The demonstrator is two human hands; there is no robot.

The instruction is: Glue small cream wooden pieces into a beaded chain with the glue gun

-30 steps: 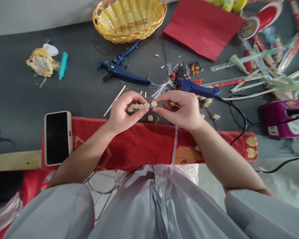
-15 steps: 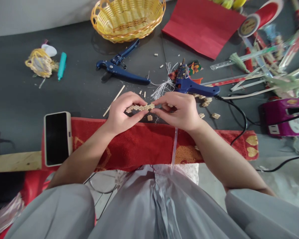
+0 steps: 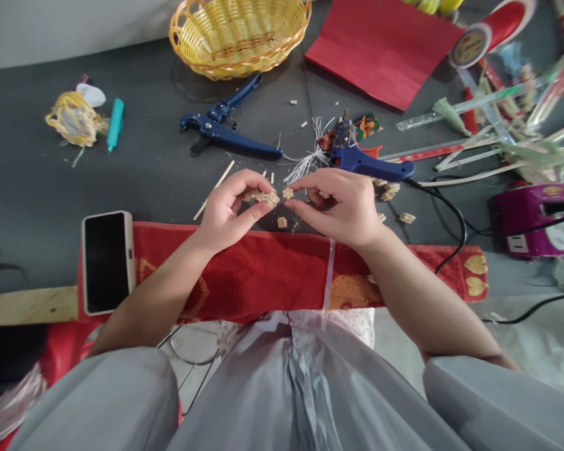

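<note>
Between the thumb and fingers of my left hand (image 3: 232, 210) is a strip of joined pale stick clusters (image 3: 265, 198), partly hidden by the fingers. My right hand (image 3: 341, 203) pinches a small flower-shaped cluster of pale stick pieces (image 3: 288, 193) at thumb and fingertip. A narrow gap separates the cluster from the strip. Below them on the grey table lies one loose cluster (image 3: 282, 222). More clusters (image 3: 390, 191) lie to the right of my right hand. Beyond it is a blue glue gun (image 3: 371, 165), its handle pointing right.
A blue cutter (image 3: 230, 134), white strings (image 3: 305, 163) and a thin stick (image 3: 216, 188) lie ahead. Farther back are a yellow basket (image 3: 239, 44) and red paper (image 3: 380, 56). A phone (image 3: 107, 263) rests on the red towel (image 3: 263, 275). A cord runs to a purple power socket (image 3: 538, 219).
My hands have moved slightly apart. The small cluster in my right hand, earlier against the end of the strip, is now separate from it.
</note>
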